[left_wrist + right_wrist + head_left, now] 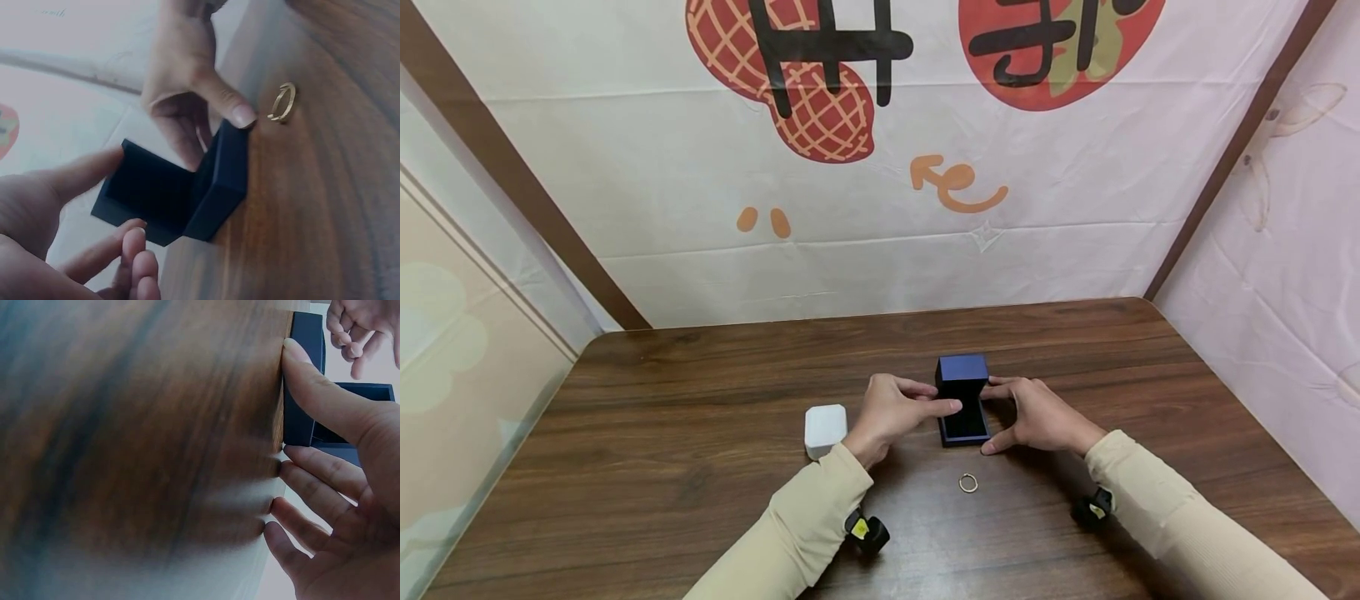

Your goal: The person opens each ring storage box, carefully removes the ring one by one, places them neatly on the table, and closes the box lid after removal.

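Note:
A dark blue ring box [964, 427] stands on the table with its lid [962, 367] raised and a black inside. My right hand [1037, 412] grips the base, thumb at its front corner and forefinger at the back; the right wrist view shows the thumb [312, 387] along its side. Close to the lid's left edge is my left hand [891, 412], its thumb and fingers parted around the lid; the right wrist view shows its fingers [353, 337] a little off the box. A gold ring [968, 483] lies on the table in front of the box.
A white box [825, 429] with cut corners sits left of my left wrist. The brown wooden table [700, 500] ends at a printed cloth wall [880, 275] at the back. Cloth panels also rise on both sides. Each wrist wears a small black camera.

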`<state>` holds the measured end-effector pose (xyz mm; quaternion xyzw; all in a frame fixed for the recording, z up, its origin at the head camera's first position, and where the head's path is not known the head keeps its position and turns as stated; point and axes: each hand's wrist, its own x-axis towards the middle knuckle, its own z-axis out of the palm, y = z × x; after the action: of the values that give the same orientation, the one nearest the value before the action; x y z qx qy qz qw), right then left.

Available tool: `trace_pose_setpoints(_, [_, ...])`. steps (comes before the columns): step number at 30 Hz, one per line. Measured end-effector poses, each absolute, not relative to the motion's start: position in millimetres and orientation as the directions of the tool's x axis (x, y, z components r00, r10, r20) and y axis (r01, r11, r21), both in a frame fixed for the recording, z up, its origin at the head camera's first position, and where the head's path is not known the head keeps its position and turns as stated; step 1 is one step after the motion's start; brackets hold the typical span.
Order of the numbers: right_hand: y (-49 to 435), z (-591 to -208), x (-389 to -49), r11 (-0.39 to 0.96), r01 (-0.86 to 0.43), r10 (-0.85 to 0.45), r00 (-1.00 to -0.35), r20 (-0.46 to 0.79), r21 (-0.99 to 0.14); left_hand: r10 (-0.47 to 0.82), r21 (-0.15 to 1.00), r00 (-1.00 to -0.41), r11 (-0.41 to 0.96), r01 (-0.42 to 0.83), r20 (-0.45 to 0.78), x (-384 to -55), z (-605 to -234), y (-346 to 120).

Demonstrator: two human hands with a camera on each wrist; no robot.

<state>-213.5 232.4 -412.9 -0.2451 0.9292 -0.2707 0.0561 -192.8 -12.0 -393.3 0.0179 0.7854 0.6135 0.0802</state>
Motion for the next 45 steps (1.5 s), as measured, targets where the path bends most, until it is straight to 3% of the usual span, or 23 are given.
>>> trace_pose_setpoints(12, [233.3, -413.5, -213.5, 0.726, -0.425, -0.490, -0.871, 0.026, -0.540, 0.136, 0.936, -0.930, 0.135, -0.324, -0.341, -214.7, -395.1, -14.4])
trace_pose_setpoints(29, [234.4, -413.1, -208.1, 0.729, -0.429, -0.490, -0.871, 0.030, -0.533, 0.249, 0.913, -0.880, 0.069, -0.401, -0.405, -224.7, -393.9, -9.4])
trace_pose_setpoints(36, [235.2, -412.7, -211.6, 0.723, -0.412, -0.487, -0.873, 0.013, -0.555, 0.293, 0.928, -0.881, 0.145, -0.343, -0.371, -225.6, -393.9, -13.5])
trace_pose_setpoints(45, [235.5, -412.5, -218.6, 0.725, -0.400, -0.478, -0.878, 0.009, -0.561, 0.352, 0.957, -0.908, 0.251, -0.144, -0.229, -220.6, -396.5, -12.6])
